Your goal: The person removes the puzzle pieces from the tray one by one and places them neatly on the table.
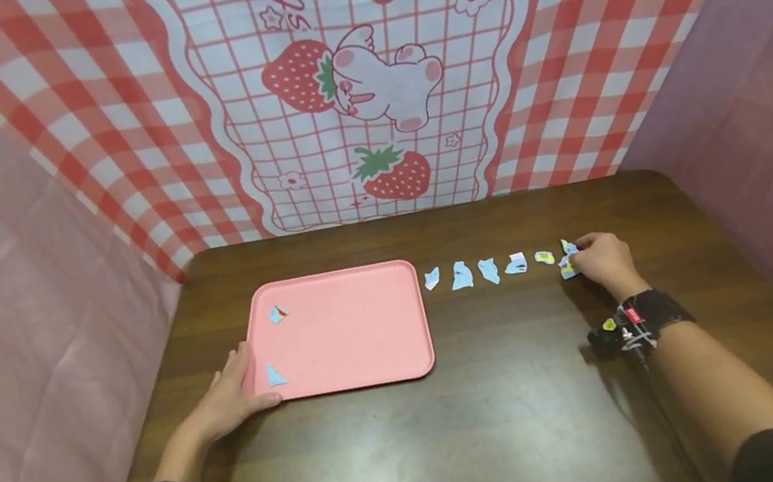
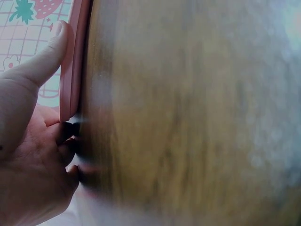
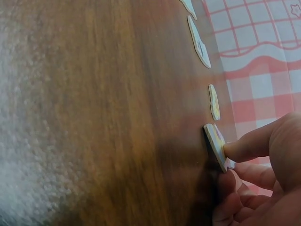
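Observation:
At the right end of a row of irregular printed puzzle pieces, my right hand (image 1: 604, 261) pinches a blue, yellow and purple puzzle piece (image 3: 216, 146) between thumb and fingertips, tilted up off the table. Part of that piece is hidden by the fingers. My left hand (image 1: 229, 396) rests against the near-left corner of a pink tray (image 1: 349, 339), thumb along its front rim and fingers at its left side. On the tray lie a light-blue piece with a red patch (image 1: 278, 314) near the left rim and a plain light-blue piece (image 1: 275, 375) in the near-left corner.
Between tray and right hand, several pieces lie apart in a line, among them a blue one (image 1: 462, 275) and a small yellow one (image 1: 544, 258). They rest on a brown wooden table (image 1: 406, 457). Behind it hangs a strawberry-print cloth (image 1: 375, 167); pink cloth covers both sides.

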`<state>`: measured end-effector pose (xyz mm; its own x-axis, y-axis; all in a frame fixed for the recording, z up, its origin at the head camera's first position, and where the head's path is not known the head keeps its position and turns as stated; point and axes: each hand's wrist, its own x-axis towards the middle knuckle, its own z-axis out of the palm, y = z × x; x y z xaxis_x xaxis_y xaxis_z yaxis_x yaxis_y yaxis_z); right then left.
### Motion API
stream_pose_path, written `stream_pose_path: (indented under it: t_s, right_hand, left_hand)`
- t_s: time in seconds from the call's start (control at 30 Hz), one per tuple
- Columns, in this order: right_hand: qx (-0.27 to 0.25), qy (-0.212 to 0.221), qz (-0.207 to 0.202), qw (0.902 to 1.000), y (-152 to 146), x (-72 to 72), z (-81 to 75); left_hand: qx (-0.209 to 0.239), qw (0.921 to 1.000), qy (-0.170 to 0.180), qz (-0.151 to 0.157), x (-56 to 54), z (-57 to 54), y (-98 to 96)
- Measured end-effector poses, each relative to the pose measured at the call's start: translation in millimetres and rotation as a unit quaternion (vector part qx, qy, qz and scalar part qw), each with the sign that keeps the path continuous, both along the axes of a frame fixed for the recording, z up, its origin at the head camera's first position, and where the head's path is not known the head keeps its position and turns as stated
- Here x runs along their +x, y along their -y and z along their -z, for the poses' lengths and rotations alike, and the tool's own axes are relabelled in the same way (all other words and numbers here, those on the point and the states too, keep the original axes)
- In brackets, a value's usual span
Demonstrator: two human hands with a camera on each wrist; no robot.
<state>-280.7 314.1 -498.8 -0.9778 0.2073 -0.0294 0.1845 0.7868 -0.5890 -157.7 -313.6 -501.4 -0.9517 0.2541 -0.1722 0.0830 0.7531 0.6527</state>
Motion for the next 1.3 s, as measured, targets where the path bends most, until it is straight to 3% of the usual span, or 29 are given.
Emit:
stream_pose_path:
  t_s: [0.33,1.3]
  right_hand:
    - [0.016,-0.022,-0.005,0.9996,2.0,0.4,3.9]
    - [0.017,-0.002,0.037,0.9992,4.3,5.5,4.7]
  left_hand:
    - [0.003,1.0000,-0.004,0.000,0.8,1.0,0.6]
    - [-0.006,0.9999,0.009,-0.002,-2.3,3.8,1.4]
